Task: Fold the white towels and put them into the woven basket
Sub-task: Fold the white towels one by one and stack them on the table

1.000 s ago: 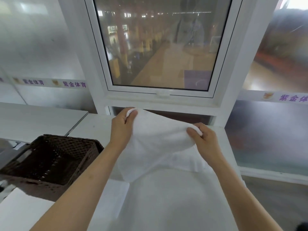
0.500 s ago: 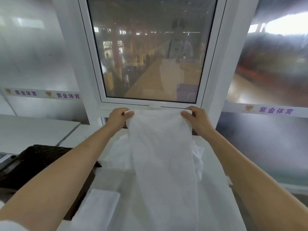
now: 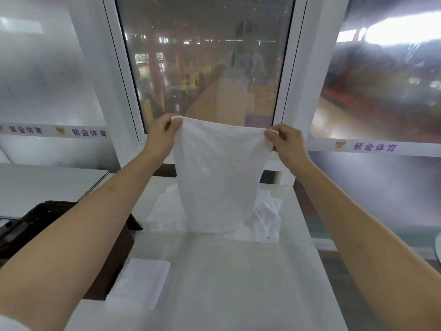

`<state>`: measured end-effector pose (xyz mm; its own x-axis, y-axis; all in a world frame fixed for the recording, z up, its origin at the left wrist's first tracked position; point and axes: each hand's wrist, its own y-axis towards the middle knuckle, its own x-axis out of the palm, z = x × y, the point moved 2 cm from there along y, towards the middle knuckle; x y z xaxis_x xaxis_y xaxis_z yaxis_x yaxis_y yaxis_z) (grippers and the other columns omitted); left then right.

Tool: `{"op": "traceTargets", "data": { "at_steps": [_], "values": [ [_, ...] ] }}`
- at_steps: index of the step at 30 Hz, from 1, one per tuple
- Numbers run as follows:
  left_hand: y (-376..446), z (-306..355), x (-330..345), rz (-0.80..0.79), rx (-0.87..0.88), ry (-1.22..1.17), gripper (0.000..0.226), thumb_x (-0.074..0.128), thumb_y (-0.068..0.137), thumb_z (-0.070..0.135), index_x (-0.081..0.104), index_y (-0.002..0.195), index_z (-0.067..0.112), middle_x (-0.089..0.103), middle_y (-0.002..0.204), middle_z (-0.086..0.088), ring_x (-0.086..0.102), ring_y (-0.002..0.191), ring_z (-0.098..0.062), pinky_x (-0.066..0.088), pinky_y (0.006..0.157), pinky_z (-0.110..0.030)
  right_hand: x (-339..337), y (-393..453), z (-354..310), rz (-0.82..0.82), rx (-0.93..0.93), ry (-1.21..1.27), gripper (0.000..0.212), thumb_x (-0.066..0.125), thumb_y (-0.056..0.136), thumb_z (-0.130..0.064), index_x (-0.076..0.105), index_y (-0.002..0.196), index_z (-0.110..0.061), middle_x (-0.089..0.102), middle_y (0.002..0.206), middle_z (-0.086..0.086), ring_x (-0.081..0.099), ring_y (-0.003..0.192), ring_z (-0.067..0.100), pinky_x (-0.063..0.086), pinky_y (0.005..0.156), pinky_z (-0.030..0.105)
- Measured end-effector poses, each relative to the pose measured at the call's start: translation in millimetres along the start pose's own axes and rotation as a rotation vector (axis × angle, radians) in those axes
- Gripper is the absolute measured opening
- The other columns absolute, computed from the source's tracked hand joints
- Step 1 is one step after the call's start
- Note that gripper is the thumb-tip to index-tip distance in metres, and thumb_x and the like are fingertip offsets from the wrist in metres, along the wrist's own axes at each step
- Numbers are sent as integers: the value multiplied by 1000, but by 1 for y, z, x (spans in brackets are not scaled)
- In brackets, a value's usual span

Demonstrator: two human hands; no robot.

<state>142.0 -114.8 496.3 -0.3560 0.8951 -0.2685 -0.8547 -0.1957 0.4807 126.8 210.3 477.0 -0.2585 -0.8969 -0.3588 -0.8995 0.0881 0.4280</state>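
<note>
A white towel [image 3: 218, 177] hangs in the air in front of the window, stretched flat by its two top corners. My left hand [image 3: 161, 137] pinches the left corner and my right hand [image 3: 287, 142] pinches the right one. Behind the towel's lower edge lies a crumpled heap of white towels [image 3: 266, 216] on the white table [image 3: 226, 283]. A folded white towel [image 3: 140, 281] rests near the table's left edge. The dark woven basket [image 3: 35, 220] stands at the left, largely hidden behind my left forearm.
A white-framed window [image 3: 205, 68] rises straight behind the table. A second grey tabletop [image 3: 45, 185] extends at the far left behind the basket. Floor drops away past the table's right edge.
Both hands have risen and spread apart, lifting the towel off the heap until it hangs full length. The view has tilted upward, so the basket sits lower left.
</note>
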Motion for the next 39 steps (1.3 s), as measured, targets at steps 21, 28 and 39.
{"op": "traceTargets", "data": {
  "at_steps": [21, 28, 39],
  "values": [
    [-345, -184, -44, -610, -587, -232, 22, 57, 105, 26, 73, 104, 11, 75, 97, -6, 73, 94, -22, 62, 77, -34, 29, -364, 112, -274, 502, -113, 12, 67, 100, -18, 77, 94, -17, 76, 87, 2, 73, 83, 18, 63, 75, 33],
    [-359, -212, -35, -602, -588, -166, 23, 59, 103, 39, 74, 100, 22, 72, 99, -15, 70, 97, -34, 62, 84, -50, 39, -389, 129, -193, 591, -62, 10, 70, 98, -17, 78, 93, -16, 76, 86, 7, 74, 84, 23, 64, 82, 46],
    [-313, -273, 25, -426, -634, -67, 19, 59, 103, 34, 75, 92, 33, 71, 90, -15, 68, 91, -43, 62, 78, -55, 73, -315, 190, -144, 557, -154, 12, 70, 97, -22, 77, 88, -25, 73, 76, -2, 68, 71, 24, 59, 68, 43]
  ]
}}
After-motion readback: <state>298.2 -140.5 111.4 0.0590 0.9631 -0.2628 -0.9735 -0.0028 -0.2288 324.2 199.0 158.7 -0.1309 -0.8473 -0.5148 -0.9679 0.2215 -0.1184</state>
